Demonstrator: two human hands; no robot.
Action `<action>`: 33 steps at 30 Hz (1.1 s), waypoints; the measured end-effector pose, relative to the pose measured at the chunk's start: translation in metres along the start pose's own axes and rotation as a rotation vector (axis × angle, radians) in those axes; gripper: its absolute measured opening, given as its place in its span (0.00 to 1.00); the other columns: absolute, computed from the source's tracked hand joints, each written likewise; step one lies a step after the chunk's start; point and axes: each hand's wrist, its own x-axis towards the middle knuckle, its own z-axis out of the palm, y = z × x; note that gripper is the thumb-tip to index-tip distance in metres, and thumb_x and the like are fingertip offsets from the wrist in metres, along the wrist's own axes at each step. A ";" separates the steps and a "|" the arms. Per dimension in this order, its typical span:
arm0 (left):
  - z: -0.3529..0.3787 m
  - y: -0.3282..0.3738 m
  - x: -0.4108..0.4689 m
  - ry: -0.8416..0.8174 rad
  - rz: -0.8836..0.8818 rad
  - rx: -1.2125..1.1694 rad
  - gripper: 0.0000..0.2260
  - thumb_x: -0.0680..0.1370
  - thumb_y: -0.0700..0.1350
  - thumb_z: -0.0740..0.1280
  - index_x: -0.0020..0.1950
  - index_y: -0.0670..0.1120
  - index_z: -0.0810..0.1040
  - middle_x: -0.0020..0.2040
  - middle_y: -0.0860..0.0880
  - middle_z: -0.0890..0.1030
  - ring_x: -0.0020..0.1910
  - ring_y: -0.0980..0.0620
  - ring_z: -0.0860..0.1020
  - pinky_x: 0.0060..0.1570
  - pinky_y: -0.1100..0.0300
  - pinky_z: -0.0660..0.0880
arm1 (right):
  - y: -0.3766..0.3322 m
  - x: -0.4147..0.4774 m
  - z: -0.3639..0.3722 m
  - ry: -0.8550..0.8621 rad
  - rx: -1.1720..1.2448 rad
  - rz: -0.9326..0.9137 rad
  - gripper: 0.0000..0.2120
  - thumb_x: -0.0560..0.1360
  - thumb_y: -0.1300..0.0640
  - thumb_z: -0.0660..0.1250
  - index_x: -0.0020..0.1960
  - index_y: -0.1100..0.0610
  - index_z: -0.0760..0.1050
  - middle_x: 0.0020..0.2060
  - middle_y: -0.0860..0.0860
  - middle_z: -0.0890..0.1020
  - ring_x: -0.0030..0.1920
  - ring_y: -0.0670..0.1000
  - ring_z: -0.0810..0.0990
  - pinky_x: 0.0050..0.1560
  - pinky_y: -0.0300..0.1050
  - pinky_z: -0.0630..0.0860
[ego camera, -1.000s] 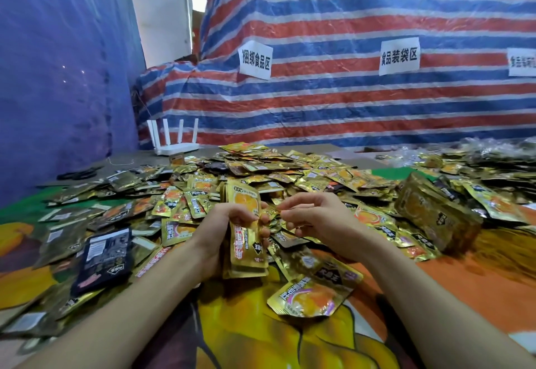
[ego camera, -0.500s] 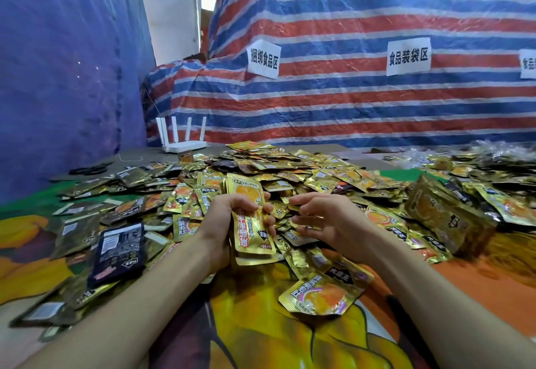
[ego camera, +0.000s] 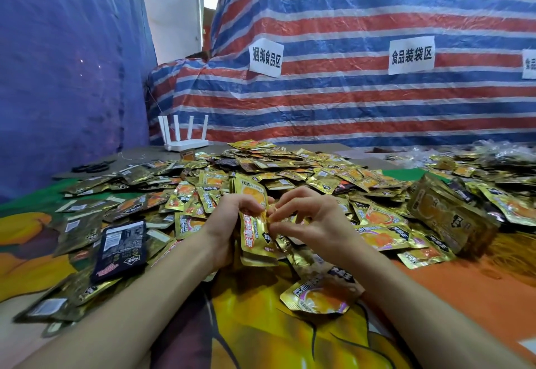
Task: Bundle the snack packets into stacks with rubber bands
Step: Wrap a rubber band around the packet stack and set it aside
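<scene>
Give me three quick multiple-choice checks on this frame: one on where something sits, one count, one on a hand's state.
1. Where is the white router?
A. Behind the loose packets, far left, by the striped tarp
B. Beside the person's right elbow
C. On top of the pile

2. How many antennas does it have?
A. Two
B. Four
C. Six

3. What is the left hand doing?
A. Lying flat on the cloth
B. Gripping an upright stack of gold packets
C. Lifting a pair of scissors

Answers:
1 A: it stands at the far edge, just in front of the tarp.
2 B: four white antennas stick up from it.
3 B: its fingers curl round the stack.
</scene>
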 end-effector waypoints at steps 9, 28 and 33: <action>0.000 0.004 -0.003 -0.153 -0.075 -0.118 0.15 0.64 0.36 0.61 0.50 0.38 0.71 0.38 0.44 0.71 0.34 0.47 0.72 0.38 0.55 0.74 | -0.019 0.006 -0.014 0.005 1.075 0.366 0.10 0.71 0.60 0.59 0.34 0.59 0.76 0.28 0.52 0.70 0.34 0.53 0.74 0.55 0.52 0.78; 0.002 0.008 0.011 0.582 0.414 -0.211 0.09 0.75 0.42 0.73 0.48 0.40 0.75 0.34 0.44 0.81 0.34 0.45 0.82 0.30 0.53 0.79 | -0.024 0.002 0.033 0.057 0.605 0.442 0.26 0.65 0.61 0.82 0.59 0.45 0.82 0.63 0.55 0.78 0.55 0.55 0.85 0.47 0.54 0.84; 0.020 0.002 0.008 0.525 0.392 -0.236 0.12 0.74 0.45 0.75 0.52 0.43 0.75 0.45 0.40 0.81 0.42 0.39 0.83 0.42 0.41 0.82 | -0.027 0.000 0.045 0.108 0.367 0.334 0.27 0.62 0.50 0.81 0.59 0.37 0.79 0.60 0.41 0.81 0.62 0.39 0.78 0.60 0.49 0.79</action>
